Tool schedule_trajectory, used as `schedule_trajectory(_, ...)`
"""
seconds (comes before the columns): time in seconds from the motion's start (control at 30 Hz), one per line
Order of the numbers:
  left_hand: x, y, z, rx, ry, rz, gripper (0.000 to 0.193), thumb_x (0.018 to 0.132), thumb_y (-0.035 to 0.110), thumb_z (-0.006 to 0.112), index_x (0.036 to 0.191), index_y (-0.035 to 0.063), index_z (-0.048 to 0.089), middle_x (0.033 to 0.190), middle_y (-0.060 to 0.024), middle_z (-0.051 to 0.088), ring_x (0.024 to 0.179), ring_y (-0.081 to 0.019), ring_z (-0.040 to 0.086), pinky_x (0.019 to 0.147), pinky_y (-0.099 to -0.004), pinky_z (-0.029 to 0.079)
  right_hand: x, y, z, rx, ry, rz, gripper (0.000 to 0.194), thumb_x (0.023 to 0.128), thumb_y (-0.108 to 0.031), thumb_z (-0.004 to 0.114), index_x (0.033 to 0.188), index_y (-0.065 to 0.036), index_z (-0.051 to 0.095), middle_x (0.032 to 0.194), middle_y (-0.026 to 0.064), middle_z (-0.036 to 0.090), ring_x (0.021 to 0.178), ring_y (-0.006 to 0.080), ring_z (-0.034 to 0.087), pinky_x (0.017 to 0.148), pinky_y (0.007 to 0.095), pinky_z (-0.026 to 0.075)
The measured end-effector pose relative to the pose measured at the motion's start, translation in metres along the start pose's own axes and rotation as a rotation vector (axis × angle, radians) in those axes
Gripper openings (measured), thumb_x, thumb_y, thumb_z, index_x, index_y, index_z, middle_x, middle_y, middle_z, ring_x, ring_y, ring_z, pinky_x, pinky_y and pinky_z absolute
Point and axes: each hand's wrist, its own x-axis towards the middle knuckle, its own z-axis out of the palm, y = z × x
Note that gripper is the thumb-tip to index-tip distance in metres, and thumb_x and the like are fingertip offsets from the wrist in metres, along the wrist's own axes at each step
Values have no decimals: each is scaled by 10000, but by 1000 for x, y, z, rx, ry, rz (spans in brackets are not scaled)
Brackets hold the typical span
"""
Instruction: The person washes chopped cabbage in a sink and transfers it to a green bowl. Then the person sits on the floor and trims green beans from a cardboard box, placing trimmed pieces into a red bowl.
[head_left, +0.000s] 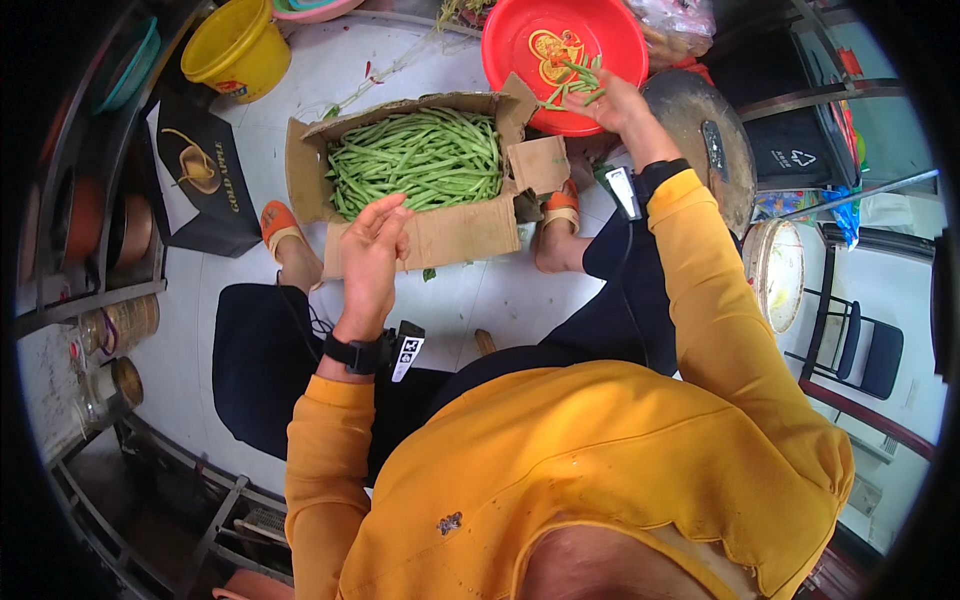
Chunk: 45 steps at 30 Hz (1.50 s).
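Note:
A cardboard box (442, 236) with its flaps spread stands on the floor before me, filled with long green beans (416, 161). Over its front flap is my left hand (377, 236), fingers curled with thumb and fingertips close together; whether anything small sits between them is hidden. To the right, my right hand (615, 103) reaches over the near rim of a red plastic basin (517, 45), palm turned up and fingers spread. Short pieces of green bean (574, 79) lie beside and just past its fingers, over the basin; some look to be in mid-air.
A yellow bucket (240, 56) and a black paper bag (199, 180) stand at the left. Right of the basin, a knife (715, 154) lies on a round chopping block (675, 97). A white bucket (776, 274) is beside my right arm. Metal shelving (90, 307) lines the left side.

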Motion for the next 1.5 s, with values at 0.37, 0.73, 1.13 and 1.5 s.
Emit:
schedule_trajectory(0.37,3,7,-2,-5,-22,-52,215,952,61,621,1147,-29,638,869,-14,642,612,-47,451,558,-208,364,102,147,-61,156,380,181,177,975,-95,478,1084,26,547,912,148,639,756,273,647,720,396,597)
schedule_trajectory(0.73,9,4,6,40,-112,-131,215,972,79,593,1161,-6,652,925,-33,637,621,-44,447,553,-206,365,69,74,-19,533,381,20,319,936,-71,577,1252,-64,535,1207,146,636,1076,308,657,874,521,575)
schedule_trajectory(1.13,2,7,-9,-25,-82,-86,235,966,94,612,1162,-32,648,915,-35,631,653,-53,467,588,-202,372,-95,-2,-56,564,404,-413,339,969,-108,534,1292,-15,489,1297,193,567,1192,343,579,1006,517,520)
schedule_trajectory(1.5,4,17,-17,-185,-112,-70,198,963,69,589,1123,-28,652,943,-53,636,708,-72,496,650,-223,413,-190,61,-55,461,186,-78,519,976,-350,614,1188,116,528,1170,263,621,1096,330,637,991,416,542)
